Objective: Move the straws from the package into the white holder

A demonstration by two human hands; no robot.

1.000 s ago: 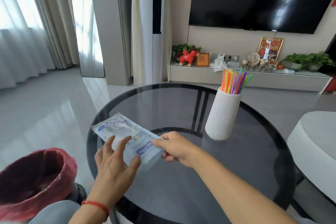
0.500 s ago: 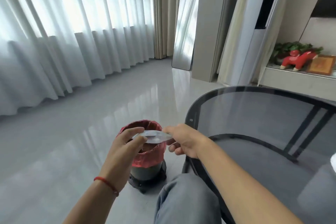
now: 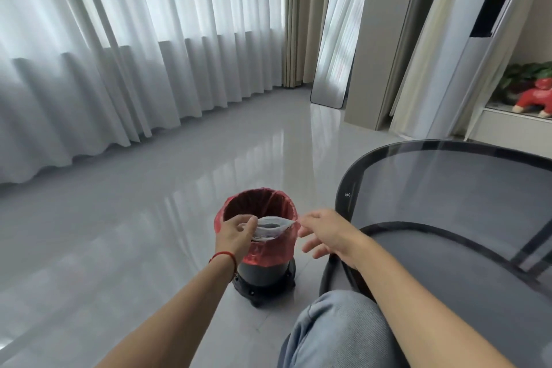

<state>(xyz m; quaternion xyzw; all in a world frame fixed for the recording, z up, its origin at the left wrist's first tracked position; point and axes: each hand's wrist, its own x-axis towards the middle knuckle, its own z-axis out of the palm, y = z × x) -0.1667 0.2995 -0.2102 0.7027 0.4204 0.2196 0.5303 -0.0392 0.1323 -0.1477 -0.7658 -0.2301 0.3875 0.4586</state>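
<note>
Two bare forearms reach out ahead of us, above a knee in pale blue denim (image 3: 334, 329) at the bottom of the view. Our left hand (image 3: 236, 233), with a thin red string bracelet (image 3: 224, 255) at its wrist, pinches one end of the clear, flattened plastic straw package (image 3: 270, 227) between thumb and fingertips. Our right hand (image 3: 324, 231) is spread, its fingers loosely apart just beside the package's other end; we cannot tell whether a fingertip touches that corner. The package hangs over the mouth of a small dark round waste bin (image 3: 264, 275) lined with a red plastic bag (image 3: 268, 251), which stands on the glossy grey tiled floor (image 3: 149, 218). We see no straws in the package. To the right of the bin curves the dark-rimmed edge of a round smoked-glass table (image 3: 448, 188). Farther off, white sheer curtains (image 3: 119, 54) cover the window wall on the left, a tall mirror (image 3: 334, 39) leans in the corner, and a red toy animal figure (image 3: 534, 98) stands on a low shelf at the far right, before some green leaves.
</note>
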